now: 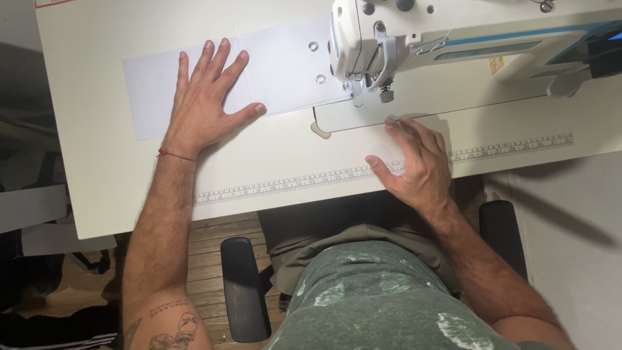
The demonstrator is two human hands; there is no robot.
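My left hand [208,97] lies flat with fingers spread on a long white fabric strip [152,91] on the sewing table. The strip runs right under the presser foot [358,97] of a white sewing machine [453,39] and carries two metal eyelets [317,63]. My right hand [414,159] rests on the table in front of the machine bed, fingers loosely curled and touching the surface near the needle plate. Neither hand grips anything.
The white table [97,188] has a printed ruler strip [291,183] along its front edge. A black chair armrest [243,285] shows below on the left, another on the right [502,227]. Wooden floor and dark clutter lie at lower left.
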